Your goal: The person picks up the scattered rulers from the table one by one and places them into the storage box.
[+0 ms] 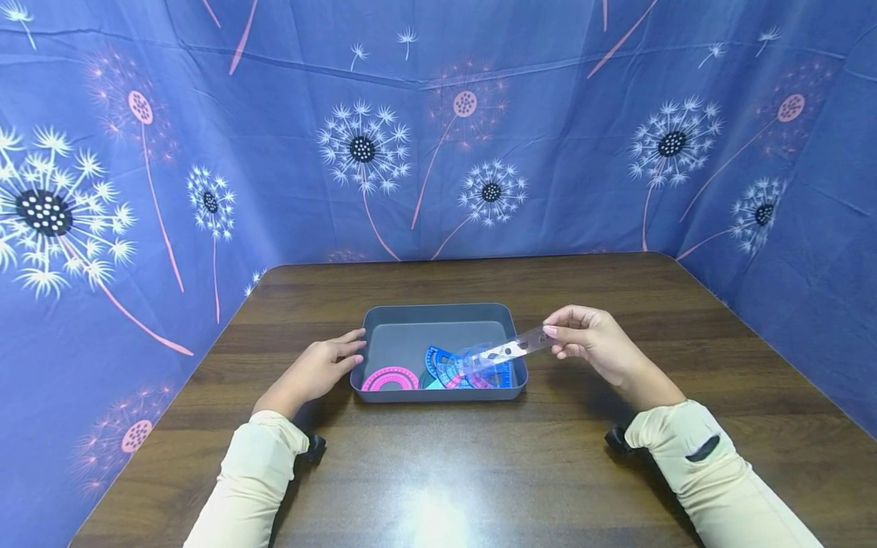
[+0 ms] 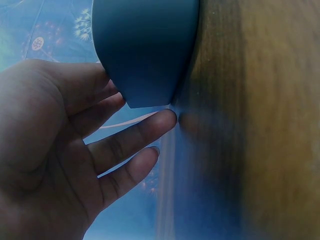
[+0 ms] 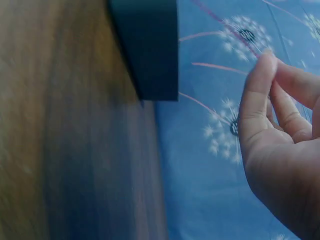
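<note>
A grey tray (image 1: 411, 396) stands on the table. My left hand (image 1: 318, 371) touches its left end with fairly straight fingers; in the left wrist view the fingertips meet the tray's wall (image 2: 145, 55). My right hand (image 1: 596, 346) pinches one end of a clear ruler (image 1: 514, 349) between thumb and fingers. The ruler slants down to the left over the tray's right side. Beneath it lie a blue protractor (image 1: 434, 356) and other blue and clear pieces, partly overlapping. A pink protractor (image 1: 389, 371) lies at the tray's front left. In the right wrist view the ruler is hard to make out.
The brown wooden table (image 1: 438, 457) extends around the tray. A blue dandelion-print cloth (image 1: 425, 152) hangs behind it and along both sides. A dark wrist strap piece shows at each cuff.
</note>
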Demonstrator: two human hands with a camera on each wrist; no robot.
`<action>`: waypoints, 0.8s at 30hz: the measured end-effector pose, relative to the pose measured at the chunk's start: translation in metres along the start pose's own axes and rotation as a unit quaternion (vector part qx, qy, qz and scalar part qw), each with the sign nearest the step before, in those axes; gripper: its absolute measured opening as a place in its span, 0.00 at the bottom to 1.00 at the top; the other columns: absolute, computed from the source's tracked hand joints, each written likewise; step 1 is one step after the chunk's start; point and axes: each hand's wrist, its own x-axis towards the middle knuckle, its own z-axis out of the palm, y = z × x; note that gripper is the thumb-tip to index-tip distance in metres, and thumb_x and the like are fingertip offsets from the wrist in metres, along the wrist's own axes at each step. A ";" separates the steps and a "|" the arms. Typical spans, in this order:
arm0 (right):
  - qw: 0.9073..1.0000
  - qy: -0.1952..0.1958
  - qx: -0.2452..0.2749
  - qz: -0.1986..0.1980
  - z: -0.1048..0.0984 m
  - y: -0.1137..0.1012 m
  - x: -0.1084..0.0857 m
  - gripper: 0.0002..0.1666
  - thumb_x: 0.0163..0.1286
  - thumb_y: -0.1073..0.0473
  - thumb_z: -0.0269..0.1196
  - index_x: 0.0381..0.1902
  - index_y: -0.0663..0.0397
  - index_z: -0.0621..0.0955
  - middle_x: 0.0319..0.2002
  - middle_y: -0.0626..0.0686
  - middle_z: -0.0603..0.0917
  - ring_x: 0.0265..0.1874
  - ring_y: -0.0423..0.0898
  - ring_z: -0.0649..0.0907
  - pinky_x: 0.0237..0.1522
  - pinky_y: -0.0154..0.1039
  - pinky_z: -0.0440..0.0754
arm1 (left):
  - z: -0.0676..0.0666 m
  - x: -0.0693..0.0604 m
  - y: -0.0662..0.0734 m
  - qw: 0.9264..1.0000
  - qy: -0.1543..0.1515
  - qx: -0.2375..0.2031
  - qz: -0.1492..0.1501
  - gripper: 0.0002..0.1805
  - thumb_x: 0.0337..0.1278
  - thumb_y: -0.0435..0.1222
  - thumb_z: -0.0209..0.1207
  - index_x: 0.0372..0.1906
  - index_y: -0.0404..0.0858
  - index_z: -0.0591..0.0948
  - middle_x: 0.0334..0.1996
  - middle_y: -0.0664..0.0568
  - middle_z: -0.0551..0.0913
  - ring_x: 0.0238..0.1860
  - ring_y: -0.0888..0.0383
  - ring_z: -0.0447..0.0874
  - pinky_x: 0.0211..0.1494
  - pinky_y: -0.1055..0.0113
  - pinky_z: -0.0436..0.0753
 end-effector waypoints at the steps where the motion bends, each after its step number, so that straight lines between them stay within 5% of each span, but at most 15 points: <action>1: 1.000 0.000 -0.024 0.005 0.004 0.001 0.001 0.04 0.68 0.69 0.65 0.40 0.64 0.82 0.31 0.50 0.84 0.25 0.40 0.84 0.30 0.34 0.86 | 0.000 0.000 0.000 1.000 0.000 0.000 0.000 0.22 0.73 0.38 0.55 0.66 0.32 0.75 0.73 0.47 0.67 0.72 0.42 0.64 0.72 0.42 0.64; 5: 0.990 -0.011 -0.140 0.011 0.021 0.007 0.003 0.11 0.67 0.67 0.66 0.42 0.71 0.79 0.30 0.56 0.84 0.25 0.45 0.85 0.29 0.38 0.86 | 0.000 0.000 0.000 1.000 0.000 0.000 0.000 0.22 0.73 0.38 0.55 0.66 0.32 0.75 0.73 0.48 0.67 0.72 0.42 0.64 0.72 0.43 0.64; 11: 0.956 -0.031 -0.293 -0.016 0.043 0.015 0.007 0.05 0.64 0.65 0.69 0.35 0.61 0.83 0.28 0.54 0.85 0.22 0.47 0.83 0.22 0.41 0.83 | 0.000 0.000 0.000 1.000 -0.001 0.003 0.002 0.23 0.73 0.38 0.55 0.66 0.32 0.75 0.73 0.48 0.67 0.72 0.42 0.64 0.72 0.43 0.64; 24: 0.879 -0.103 -0.460 -0.075 0.062 0.013 0.008 0.05 0.60 0.67 0.71 0.30 0.50 0.87 0.27 0.40 0.87 0.30 0.38 0.83 0.33 0.35 0.80 | 0.000 0.000 0.000 1.000 -0.004 0.004 -0.005 0.23 0.73 0.38 0.55 0.67 0.33 0.75 0.73 0.48 0.67 0.72 0.42 0.64 0.72 0.43 0.64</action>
